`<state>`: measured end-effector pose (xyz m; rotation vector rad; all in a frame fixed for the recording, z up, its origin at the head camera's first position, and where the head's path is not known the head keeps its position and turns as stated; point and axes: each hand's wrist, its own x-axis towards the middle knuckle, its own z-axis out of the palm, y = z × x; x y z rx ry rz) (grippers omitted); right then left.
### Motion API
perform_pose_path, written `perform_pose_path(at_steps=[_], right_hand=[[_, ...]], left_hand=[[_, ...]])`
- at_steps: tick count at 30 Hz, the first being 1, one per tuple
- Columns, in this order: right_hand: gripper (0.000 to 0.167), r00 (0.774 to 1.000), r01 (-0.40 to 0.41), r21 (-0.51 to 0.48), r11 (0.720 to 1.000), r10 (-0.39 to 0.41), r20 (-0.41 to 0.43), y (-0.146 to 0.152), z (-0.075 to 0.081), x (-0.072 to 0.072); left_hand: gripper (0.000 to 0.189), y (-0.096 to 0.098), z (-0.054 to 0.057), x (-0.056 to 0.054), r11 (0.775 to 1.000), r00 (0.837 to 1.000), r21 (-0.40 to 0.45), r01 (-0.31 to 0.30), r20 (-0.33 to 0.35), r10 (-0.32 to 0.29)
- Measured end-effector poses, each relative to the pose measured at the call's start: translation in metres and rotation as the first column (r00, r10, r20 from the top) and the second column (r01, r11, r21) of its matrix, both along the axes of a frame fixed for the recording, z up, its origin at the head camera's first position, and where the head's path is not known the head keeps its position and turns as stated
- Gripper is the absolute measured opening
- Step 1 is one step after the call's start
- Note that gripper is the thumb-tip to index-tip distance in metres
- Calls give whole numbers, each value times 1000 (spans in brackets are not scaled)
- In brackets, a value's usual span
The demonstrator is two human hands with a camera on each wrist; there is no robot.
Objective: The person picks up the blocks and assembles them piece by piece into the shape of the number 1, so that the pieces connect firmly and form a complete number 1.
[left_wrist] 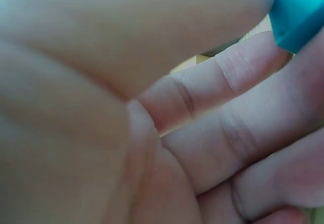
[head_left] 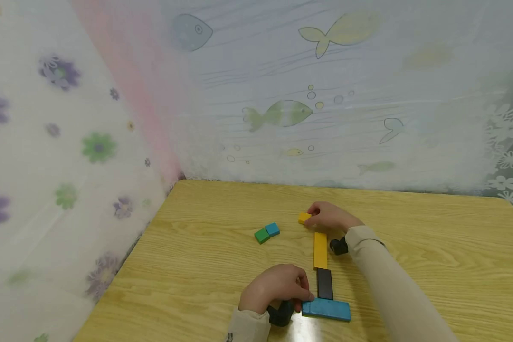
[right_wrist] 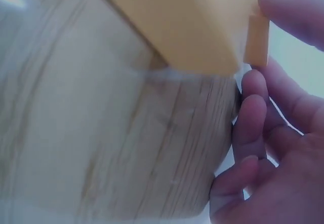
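Note:
My right hand [head_left: 331, 216] pinches a small yellow block [head_left: 304, 218] at the far end of a row of blocks. In the right wrist view, that small yellow block [right_wrist: 257, 40] sits between thumb and fingertips. Just nearer lies a long yellow block [head_left: 320, 250], then a black block [head_left: 325, 283] end to end with it. Across the near end of the black block lies a long blue block [head_left: 326, 309]. My left hand [head_left: 278, 285] holds the blue block's left end, thumb on top; its corner [left_wrist: 296, 19] shows between thumb and fingers in the left wrist view.
To the left of the row, a small green block [head_left: 262, 236] and a small blue block [head_left: 272, 229] lie touching on the wooden table [head_left: 205, 266]. A patterned curtain [head_left: 256, 85] hangs behind the table and along its left side.

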<state>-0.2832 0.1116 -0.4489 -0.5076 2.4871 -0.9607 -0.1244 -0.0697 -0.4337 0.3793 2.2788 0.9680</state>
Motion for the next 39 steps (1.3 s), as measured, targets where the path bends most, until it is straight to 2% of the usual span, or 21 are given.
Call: perform_pose_path(at_steps=[5, 10, 19, 24, 29, 35, 39], right_hand=[[35, 999, 36, 19, 999, -36, -24, 8, -2, 1], [31, 999, 45, 16, 999, -45, -12, 13, -2, 3], [36, 998, 49, -20, 999, -50, -43, 22, -6, 15], [42, 995, 92, -50, 994, -94, -40, 25, -7, 23], [47, 989, 138, -42, 990, -140, -52, 27, -7, 27], [45, 991, 71, -27, 997, -74, -115, 25, -9, 26], [42, 988, 35, -19, 999, -38, -148, 25, -10, 24]], left_hand=[[15, 2, -1, 0, 1000, 1000, -10, -4, -16, 4], [16, 3, -2, 0, 999, 999, -32, -15, -44, 14], [15, 2, -1, 0, 998, 998, -57, 7, -67, -11], [16, 1, 0, 1, 998, 998, -70, -5, -66, 0], [16, 2, -1, 1, 998, 998, -60, 0, -70, -5], [16, 3, -2, 0, 999, 998, -54, 0, -64, -3], [23, 2, -1, -2, 998, 998, -65, -14, -64, 10]])
